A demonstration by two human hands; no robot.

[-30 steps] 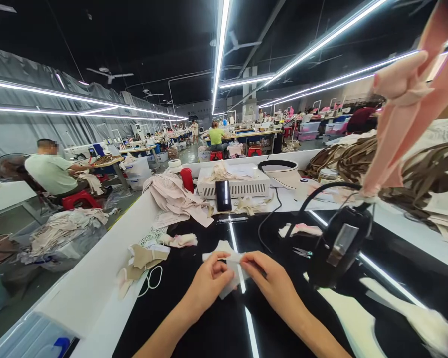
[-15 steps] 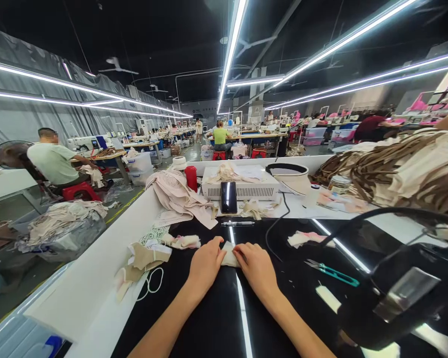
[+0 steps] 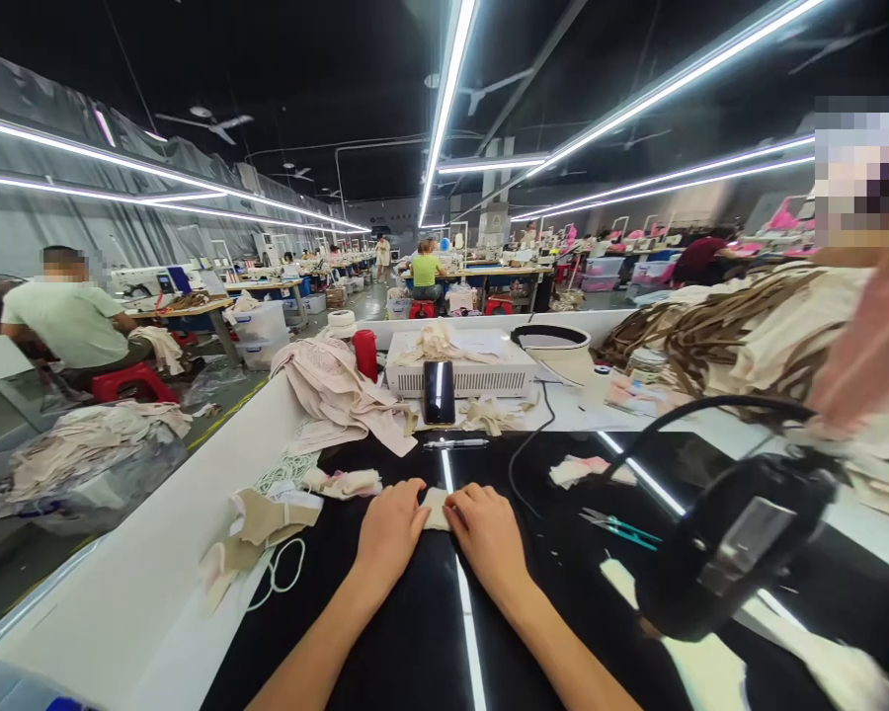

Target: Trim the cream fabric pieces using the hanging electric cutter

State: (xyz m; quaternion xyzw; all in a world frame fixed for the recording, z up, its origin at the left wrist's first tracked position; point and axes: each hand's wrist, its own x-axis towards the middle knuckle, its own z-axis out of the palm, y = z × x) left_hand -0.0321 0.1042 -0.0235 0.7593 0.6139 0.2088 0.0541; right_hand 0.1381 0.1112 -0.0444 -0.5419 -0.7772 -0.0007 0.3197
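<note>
A small cream fabric piece [image 3: 435,511] lies on the glossy black tabletop [image 3: 385,652], between my two hands. My left hand [image 3: 389,525] has its fingers bent, with the thumb at the piece's left edge. On the opposite edge, the curled fingers of my right hand [image 3: 489,533] pinch the fabric. Just beyond the hands lies a pen [image 3: 455,444], and a phone [image 3: 439,392] leans against a white vented box [image 3: 481,378]. Thread snips with teal handles [image 3: 622,529] rest to the right.
A black lamp-like device [image 3: 737,548] on a curved arm stands at right. Crumpled pale fabric [image 3: 333,390] and tan scraps [image 3: 263,518] lie at left. Brown-and-cream garments [image 3: 726,311] are heaped at the back right, beside a person in a pink top [image 3: 863,346].
The view has shifted slightly, so the table's contents appear farther left. A person in pink has come into view at the right edge. Both hands stay at the fabric piece.
</note>
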